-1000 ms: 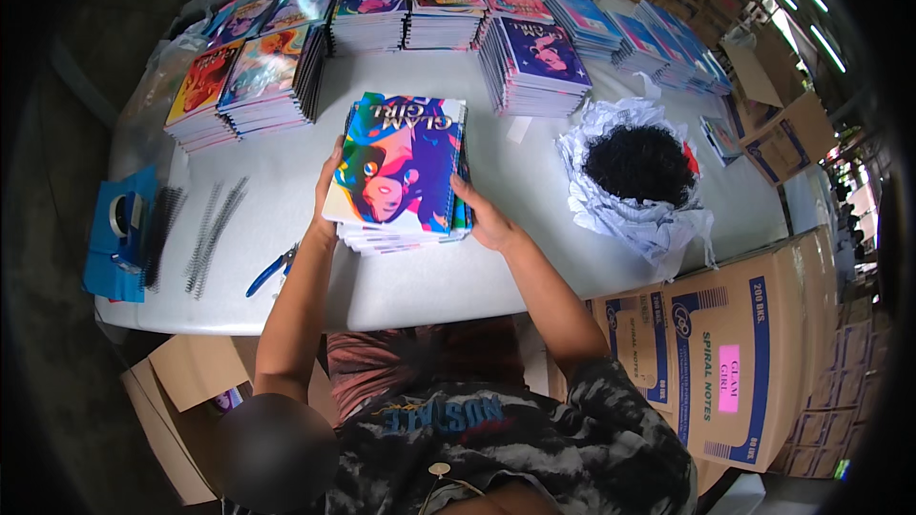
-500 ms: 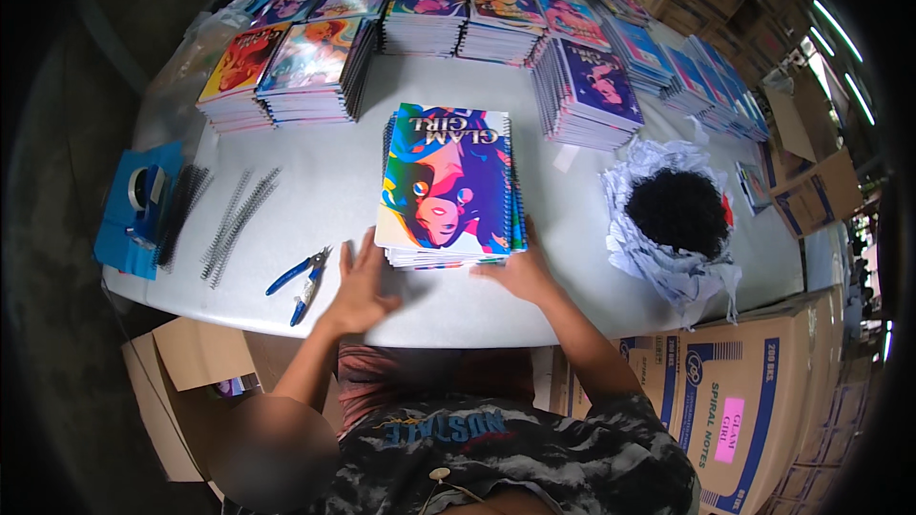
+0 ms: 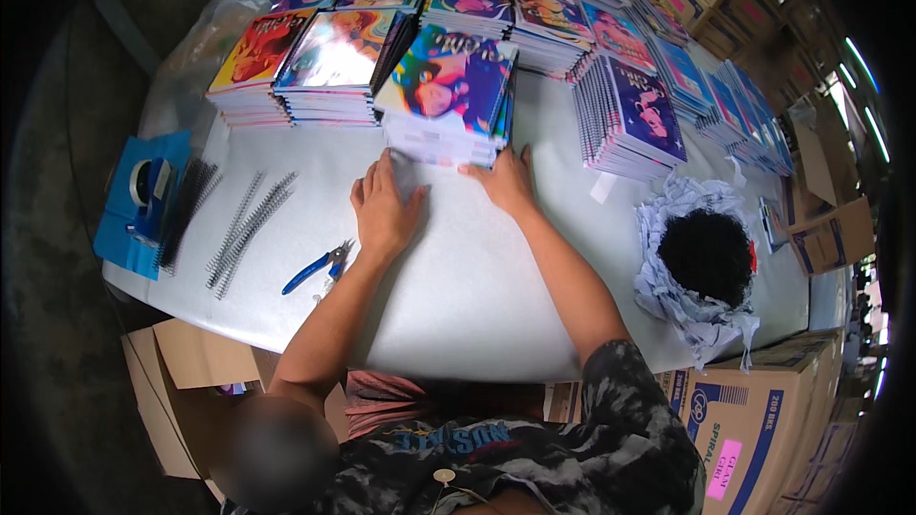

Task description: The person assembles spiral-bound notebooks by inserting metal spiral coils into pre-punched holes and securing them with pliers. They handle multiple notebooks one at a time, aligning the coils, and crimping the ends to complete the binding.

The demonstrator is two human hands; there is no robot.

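Observation:
A stack of spiral notebooks (image 3: 447,138) with a multicoloured cover on top stands mid-table, close to the far row of stacks. My left hand (image 3: 386,210) is open at the stack's near left corner, fingers stretched forward and thumb apart. At the near right corner, my right hand (image 3: 506,181) touches the stack with its thumb at the front and its fingers along the side. Those fingers are partly hidden. Left of my left forearm lie blue-handled cutting pliers (image 3: 320,267). Loose wire spiral coils (image 3: 250,234) lie farther left.
More notebook stacks (image 3: 334,62) line the far side, with another stack (image 3: 625,119) at right. A tape dispenser (image 3: 148,200) sits on a blue sheet at left. Crumpled paper (image 3: 658,286) surrounds a black tangled heap (image 3: 706,256) at right. Cardboard boxes (image 3: 763,429) stand below the table.
The notebook stack has slid away from me toward the far row. Both hands have moved forward with it, and the view has shifted slightly.

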